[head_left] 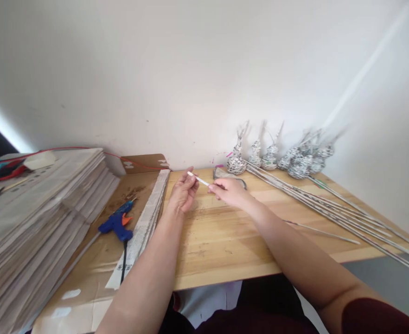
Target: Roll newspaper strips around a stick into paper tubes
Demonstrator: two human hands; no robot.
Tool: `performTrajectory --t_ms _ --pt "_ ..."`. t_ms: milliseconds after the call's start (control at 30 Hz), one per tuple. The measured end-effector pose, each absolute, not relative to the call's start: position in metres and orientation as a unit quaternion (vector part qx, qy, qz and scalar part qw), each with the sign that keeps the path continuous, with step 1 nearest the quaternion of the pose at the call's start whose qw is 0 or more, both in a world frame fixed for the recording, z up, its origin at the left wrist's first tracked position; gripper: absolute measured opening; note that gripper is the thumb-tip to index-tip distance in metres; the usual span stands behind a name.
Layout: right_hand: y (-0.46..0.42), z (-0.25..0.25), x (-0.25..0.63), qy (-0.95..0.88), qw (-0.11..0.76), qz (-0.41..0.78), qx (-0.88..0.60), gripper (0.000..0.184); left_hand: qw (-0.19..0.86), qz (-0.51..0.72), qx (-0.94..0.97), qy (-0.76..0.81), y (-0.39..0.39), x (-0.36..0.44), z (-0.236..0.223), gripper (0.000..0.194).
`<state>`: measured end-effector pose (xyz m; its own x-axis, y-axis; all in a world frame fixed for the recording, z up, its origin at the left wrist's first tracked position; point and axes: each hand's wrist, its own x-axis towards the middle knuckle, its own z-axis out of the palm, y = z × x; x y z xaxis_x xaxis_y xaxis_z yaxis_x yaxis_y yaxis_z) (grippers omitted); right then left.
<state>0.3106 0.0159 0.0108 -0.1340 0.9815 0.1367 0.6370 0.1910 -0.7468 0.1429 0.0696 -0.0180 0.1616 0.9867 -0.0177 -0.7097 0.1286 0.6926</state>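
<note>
Blue glue gun (116, 224), orange trigger (126, 219); maroon sleeve (374, 315).

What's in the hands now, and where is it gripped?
A thin white stick: the right hand pinches one end; the left hand touches near the other, but whether it grips cannot be told.

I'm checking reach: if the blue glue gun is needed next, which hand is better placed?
Probably the left hand: the blue glue gun lies nearer it, while the right hand would have to cross over. Both are busy with the white stick.

Woven figures (236, 164) and long paper rods (307, 199) block the table's right.
</note>
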Motion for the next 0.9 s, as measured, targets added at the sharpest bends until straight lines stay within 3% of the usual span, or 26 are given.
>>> performTrajectory --t_ms 133,400,633,900 --pt "0.015 0.014 0.317 -0.749 0.276 0.073 -0.598 0.026 0.661 0.654 0.213 0.301 0.079 0.138 -0.018 0.025" --pt "0.007 0.02 0.331 -0.754 0.286 0.044 -0.59 0.022 0.65 0.687 0.155 0.284 0.086 0.13 -0.019 0.022" --pt "-0.035 0.024 0.375 -0.698 0.323 0.026 -0.639 0.021 0.713 0.558 0.243 0.349 0.073 0.143 -0.026 0.012" --pt "-0.071 0.022 0.484 -0.569 0.22 -0.114 -0.784 0.03 0.694 0.524 0.303 0.389 0.065 0.147 -0.027 0.013"
